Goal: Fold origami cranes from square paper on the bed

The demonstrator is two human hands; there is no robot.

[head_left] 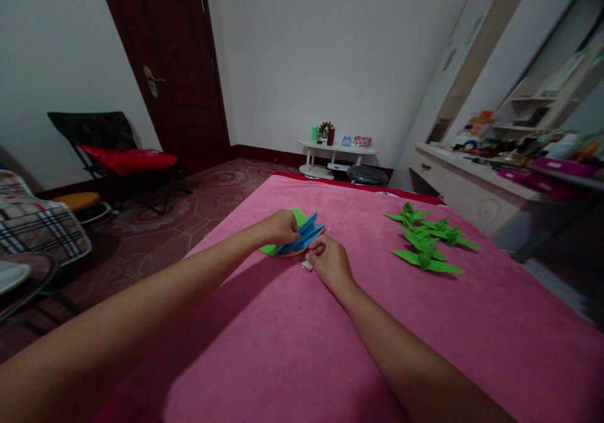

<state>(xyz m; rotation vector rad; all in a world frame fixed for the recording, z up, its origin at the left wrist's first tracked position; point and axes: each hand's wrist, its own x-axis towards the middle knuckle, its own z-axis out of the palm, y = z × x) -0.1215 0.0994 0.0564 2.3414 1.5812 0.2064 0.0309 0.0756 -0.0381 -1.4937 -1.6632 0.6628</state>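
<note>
On the pink cloth (pixel 264 335) in front of me lies a folded paper piece with blue pleats (pixel 306 233), a green part (pixel 270 249) and a thin orange edge. My left hand (pixel 283 226) is closed over it from the left, its fingers gripping the blue folds. At its right end my right hand (pixel 330 260) has thumb and finger pinched together by the edge; what the pinch holds, if anything, is too small to make out. A small white piece (pixel 307 264) rests on the cloth just under the right fingertips.
Several green folded paper figures (pixel 425 258) lie to the right. Beyond the cloth stands a white side table (pixel 337 146) with small items. A cluttered dresser (pixel 472 177) is on the right; a folding chair (pixel 123 155) and a stool (pixel 78 201) are on the left.
</note>
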